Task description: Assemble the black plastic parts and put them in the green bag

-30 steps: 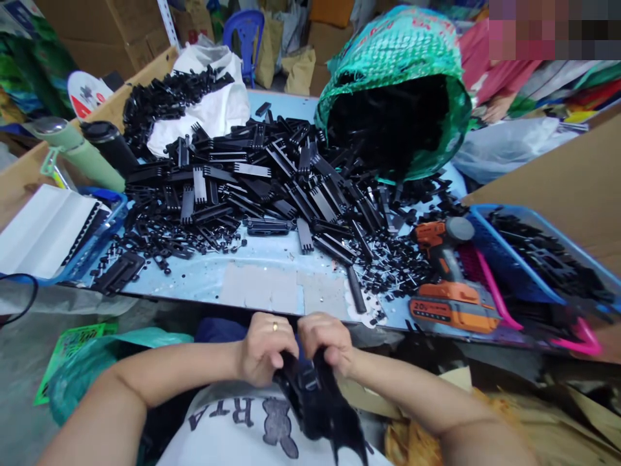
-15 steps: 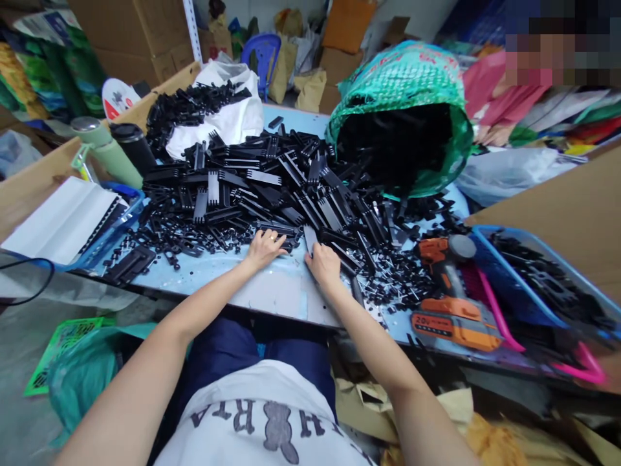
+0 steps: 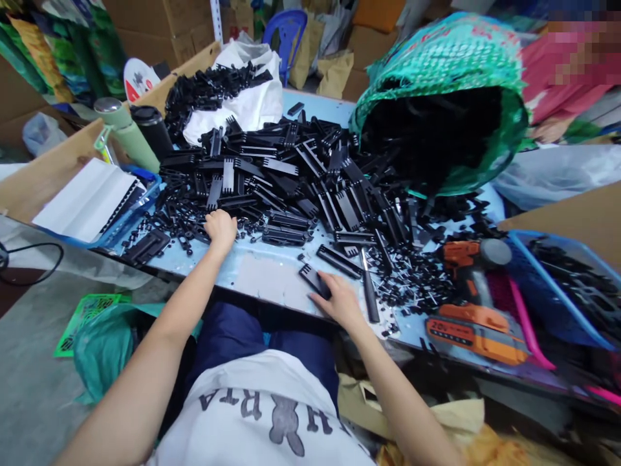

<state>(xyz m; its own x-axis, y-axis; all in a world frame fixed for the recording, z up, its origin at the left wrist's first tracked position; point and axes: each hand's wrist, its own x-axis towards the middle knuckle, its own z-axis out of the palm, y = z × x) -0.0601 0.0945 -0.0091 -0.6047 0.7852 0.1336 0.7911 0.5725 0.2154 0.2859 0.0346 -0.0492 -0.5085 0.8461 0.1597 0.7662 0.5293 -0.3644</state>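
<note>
My right hand [image 3: 337, 299] grips the end of a flat black slotted piece [image 3: 311, 277] at the table's front edge. My left hand [image 3: 221, 228] is closed over small black parts at the near edge of the heap, and what its fingers hold is hidden. Between the hands and a little farther back lie stacked black pieces [image 3: 287, 228]. A long black piece [image 3: 339, 261] rests beyond my right hand, and a hammer [image 3: 369, 291] lies to its right. The big heap of black pieces [image 3: 272, 168] spreads behind both hands.
An orange cordless drill [image 3: 475, 330] stands at the right beside a blue basket [image 3: 557, 278]. A green sack [image 3: 436, 58] of black parts lies behind. Bottles [image 3: 129, 136] and a paper-topped tray [image 3: 87, 200] are at the left. A person in pink is at the back right.
My left hand has moved left, away from the stacked pieces to the small parts. My right hand, with a flat piece, has come nearer the front edge. The view has shifted.
</note>
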